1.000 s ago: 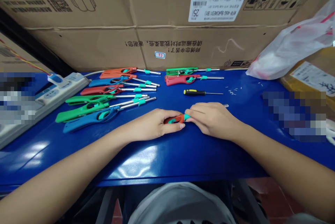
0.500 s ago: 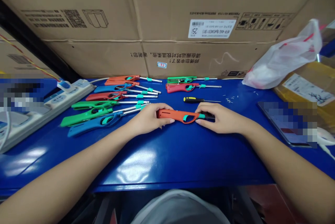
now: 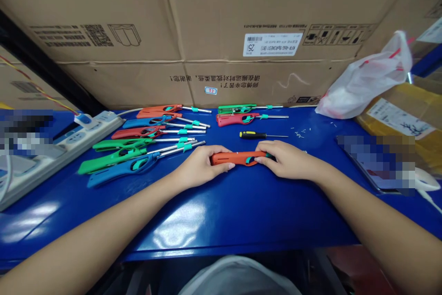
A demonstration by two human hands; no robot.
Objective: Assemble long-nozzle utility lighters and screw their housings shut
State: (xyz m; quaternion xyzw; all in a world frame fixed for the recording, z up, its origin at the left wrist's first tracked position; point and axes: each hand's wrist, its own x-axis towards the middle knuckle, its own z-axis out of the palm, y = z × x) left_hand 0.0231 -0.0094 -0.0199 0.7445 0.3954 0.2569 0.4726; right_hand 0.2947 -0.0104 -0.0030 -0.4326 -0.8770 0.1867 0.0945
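Observation:
An orange long-nosed gas lighter (image 3: 229, 159) lies lengthwise between my two hands, just above the blue table. My left hand (image 3: 202, 165) is closed around its handle end, thumb along the near side. At the trigger end, my right hand (image 3: 281, 159) pinches the body; its fingers hide most of the metal nozzle. Behind the lighter lies a black and yellow screwdriver (image 3: 253, 135). To the left are several more lighters, among them a blue one (image 3: 122, 170) and a green one (image 3: 112, 159). A red lighter (image 3: 238, 119) and a green lighter (image 3: 236, 109) lie further back.
A big cardboard box (image 3: 138, 74) walls off the back of the blue table (image 3: 241, 221). On the left runs a white power strip (image 3: 76, 138). At the right are a phone (image 3: 366, 161), a plastic bag (image 3: 359, 85), a taped parcel (image 3: 404, 115) and small white bits (image 3: 299, 134).
My right hand has slid a little left, its fingers now gripping the lighter's trigger end. The orange lighter has turned slightly, and the view has tilted up a little.

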